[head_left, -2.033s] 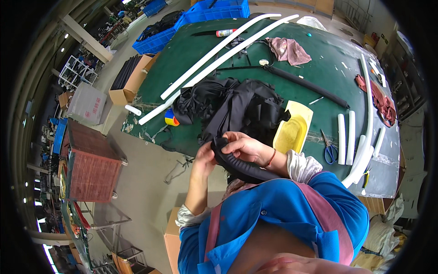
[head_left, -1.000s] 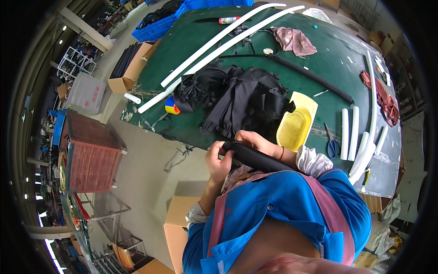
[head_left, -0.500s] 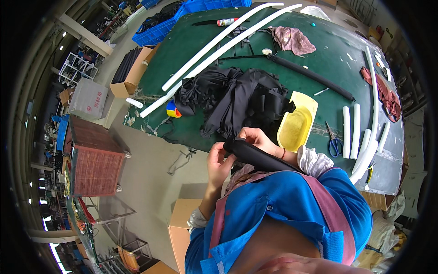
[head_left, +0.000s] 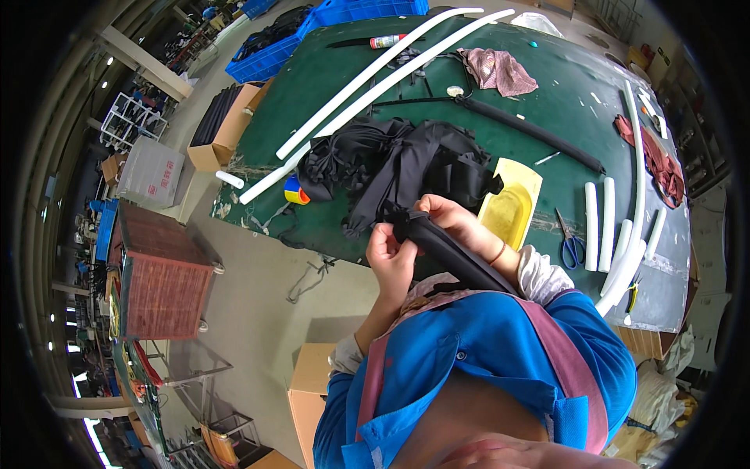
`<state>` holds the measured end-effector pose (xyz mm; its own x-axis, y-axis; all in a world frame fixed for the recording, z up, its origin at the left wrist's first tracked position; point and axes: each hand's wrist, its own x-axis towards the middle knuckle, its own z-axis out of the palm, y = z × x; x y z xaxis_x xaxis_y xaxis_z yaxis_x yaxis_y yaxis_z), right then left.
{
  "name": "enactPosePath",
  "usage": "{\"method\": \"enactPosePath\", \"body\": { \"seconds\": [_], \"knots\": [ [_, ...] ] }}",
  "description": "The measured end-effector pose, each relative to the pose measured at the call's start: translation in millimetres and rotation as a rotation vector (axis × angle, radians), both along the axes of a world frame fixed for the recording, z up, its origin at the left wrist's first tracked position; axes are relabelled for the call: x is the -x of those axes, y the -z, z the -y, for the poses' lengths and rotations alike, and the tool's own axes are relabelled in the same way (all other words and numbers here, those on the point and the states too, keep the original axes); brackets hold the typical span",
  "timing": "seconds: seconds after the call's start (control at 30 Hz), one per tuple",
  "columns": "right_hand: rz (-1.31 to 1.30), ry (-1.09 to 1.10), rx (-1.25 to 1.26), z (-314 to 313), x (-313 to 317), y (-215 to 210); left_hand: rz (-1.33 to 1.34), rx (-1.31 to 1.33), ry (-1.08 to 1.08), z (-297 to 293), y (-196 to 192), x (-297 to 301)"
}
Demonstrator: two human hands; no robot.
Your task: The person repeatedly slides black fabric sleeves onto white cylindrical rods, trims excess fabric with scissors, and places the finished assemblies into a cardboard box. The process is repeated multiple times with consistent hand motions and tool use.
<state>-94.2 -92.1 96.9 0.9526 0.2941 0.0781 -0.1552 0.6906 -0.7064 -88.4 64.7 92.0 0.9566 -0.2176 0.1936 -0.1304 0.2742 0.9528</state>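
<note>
Both of my hands are closed on the far end of a black fabric tube [head_left: 453, 254], which slants from my chest toward the table edge. My left hand [head_left: 392, 256] pinches the cloth on the tube's left side. On its other side, my right hand [head_left: 461, 225] grips the upper edge with bent fingers. Just beyond the tube's end lies a heap of black fabric [head_left: 406, 160] on the green table [head_left: 285, 98]. A yellow tray [head_left: 509, 205] stands beyond my right wrist. Whether the tube's end is open is hidden by my fingers.
Two long white foam tubes [head_left: 375, 74] cross the table's left side. Shorter white tubes [head_left: 592, 227] and dark-handled scissors [head_left: 573, 248] lie at the right. Another black tube [head_left: 535, 133] lies behind the heap. A roll of tape [head_left: 295, 190] sits near the left edge.
Both hands have moved away from my body, toward the fabric heap, with the black tube's end. My left hand has also come right, and more of the tube shows.
</note>
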Motion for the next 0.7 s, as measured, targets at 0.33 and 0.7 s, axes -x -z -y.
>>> {"method": "enactPosePath", "body": {
  "seconds": [0.33,0.7],
  "knots": [
    [0.199,0.221,0.390,3,1,-17,0.287,-0.075,-0.066,-6,4,-2],
    [0.383,0.461,0.742,1,7,-16,0.202,-0.052,0.045,-20,3,-6]
  ]
}}
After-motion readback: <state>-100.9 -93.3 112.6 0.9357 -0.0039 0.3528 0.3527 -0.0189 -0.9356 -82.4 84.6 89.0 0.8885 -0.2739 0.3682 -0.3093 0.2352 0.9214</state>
